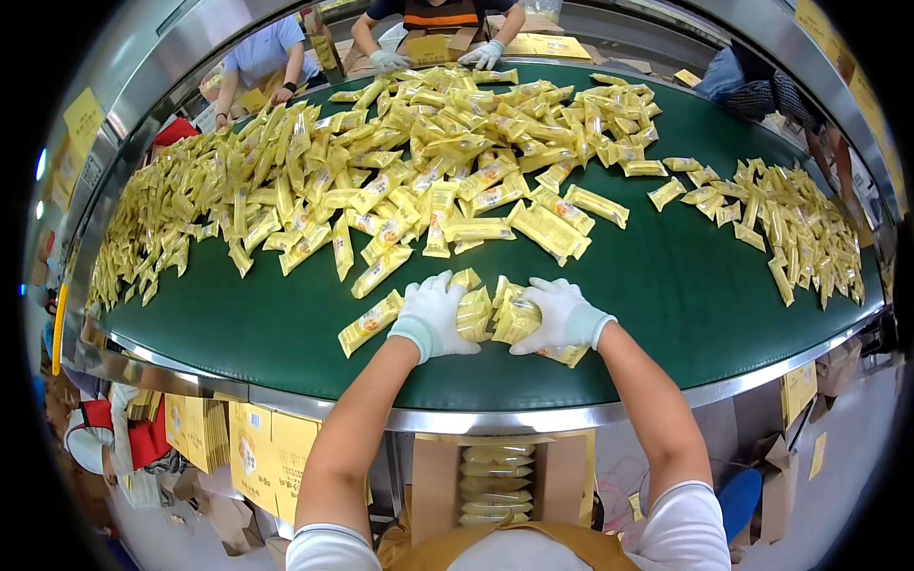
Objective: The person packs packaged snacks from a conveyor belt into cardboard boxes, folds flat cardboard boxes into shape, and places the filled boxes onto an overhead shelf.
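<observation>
My left hand (pixel 433 316), in a white glove, is closed around yellow wrapped snack packets (pixel 473 316) near the front edge of the green belt (pixel 647 314). Facing it, my right hand (pixel 564 318), gloved too, grips another bunch of yellow packets (pixel 515 318). A narrow gap separates the two bunches. One loose packet (pixel 370 324) lies just left of my left hand, and another (pixel 566 355) pokes out below my right palm. Beneath the belt edge, directly before me, an open cardboard box (pixel 438 476) contains a stack of packets (pixel 497 481).
A big heap of packets (pixel 447 143) covers the belt's far and left side; a smaller pile (pixel 800 228) lies right. People's arms reach in around the belt, including a gloved hand (pixel 483 54) opposite. A metal rim (pixel 533 419) edges the belt. Yellow cartons (pixel 271 457) stand at lower left.
</observation>
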Action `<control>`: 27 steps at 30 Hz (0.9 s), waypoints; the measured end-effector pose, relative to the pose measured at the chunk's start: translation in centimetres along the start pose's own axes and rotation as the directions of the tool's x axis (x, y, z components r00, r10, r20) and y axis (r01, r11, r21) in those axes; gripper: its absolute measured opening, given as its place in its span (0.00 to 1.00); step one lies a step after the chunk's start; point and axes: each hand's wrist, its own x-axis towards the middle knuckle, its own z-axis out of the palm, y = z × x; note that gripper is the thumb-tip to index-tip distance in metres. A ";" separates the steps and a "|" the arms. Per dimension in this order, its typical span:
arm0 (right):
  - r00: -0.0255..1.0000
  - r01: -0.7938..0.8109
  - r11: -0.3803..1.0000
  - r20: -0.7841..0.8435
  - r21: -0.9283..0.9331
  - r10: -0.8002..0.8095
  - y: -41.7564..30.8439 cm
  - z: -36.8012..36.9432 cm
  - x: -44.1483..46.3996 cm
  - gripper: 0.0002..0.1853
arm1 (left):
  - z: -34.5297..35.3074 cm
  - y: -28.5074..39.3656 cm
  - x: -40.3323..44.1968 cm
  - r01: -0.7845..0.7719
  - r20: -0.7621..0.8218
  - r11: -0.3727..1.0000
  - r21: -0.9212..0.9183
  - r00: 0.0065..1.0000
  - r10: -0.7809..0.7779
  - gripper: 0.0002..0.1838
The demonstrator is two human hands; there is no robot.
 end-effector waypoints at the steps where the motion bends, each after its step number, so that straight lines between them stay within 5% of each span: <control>1: 1.000 0.002 1.000 0.000 -0.019 -0.002 -0.5 -0.2 -0.3 0.50 | -0.1 0.0 0.0 0.005 0.013 1.000 -0.018 1.000 -0.004 0.55; 6: 0.973 0.082 0.948 -0.181 -0.306 -0.143 -1.4 1.9 -2.9 0.44 | -0.5 0.8 -0.9 0.080 0.016 0.997 -0.001 0.997 -0.080 0.53; 10: 0.917 -0.023 0.966 -0.390 -0.256 -0.082 -0.5 4.7 -4.0 0.39 | 0.8 1.9 -2.9 0.251 -0.059 0.966 -0.057 0.965 -0.255 0.51; 12: 0.933 -0.032 0.964 -0.353 -0.263 -0.065 -0.3 4.6 -4.2 0.41 | 1.0 2.3 -3.4 0.306 -0.096 0.949 -0.070 0.945 -0.312 0.51; 15: 0.967 -0.058 0.963 -0.253 -0.263 -0.011 -0.8 3.6 -4.3 0.43 | 1.0 1.4 -3.5 0.259 -0.120 0.950 -0.174 0.952 -0.281 0.51; 17: 0.953 -0.025 1.000 -0.303 0.006 0.026 0.2 3.9 -5.0 0.45 | 1.7 0.0 -4.3 0.140 -0.253 0.941 -0.309 0.941 -0.223 0.51; 20: 0.920 0.131 0.903 -0.389 0.409 0.043 -2.1 2.2 -9.0 0.47 | 2.2 -2.4 -7.7 0.019 -0.277 0.688 -0.725 0.907 -0.317 0.53; 21: 0.921 0.175 0.892 -0.389 0.417 0.001 -3.1 1.5 -10.8 0.48 | 2.5 -3.0 -8.5 -0.165 -0.240 0.268 -0.949 0.931 -0.274 0.57; 24: 0.819 0.510 0.844 -0.392 0.165 -0.418 -7.5 -1.0 -15.5 0.43 | -0.3 -1.8 -13.2 -0.385 -0.445 0.265 -0.884 0.869 -0.219 0.58; 27: 0.885 0.458 0.875 -0.014 -0.158 -0.466 -12.1 0.1 -17.8 0.35 | -2.2 0.7 -16.2 -0.381 -0.369 -0.294 -0.877 0.924 -0.097 0.73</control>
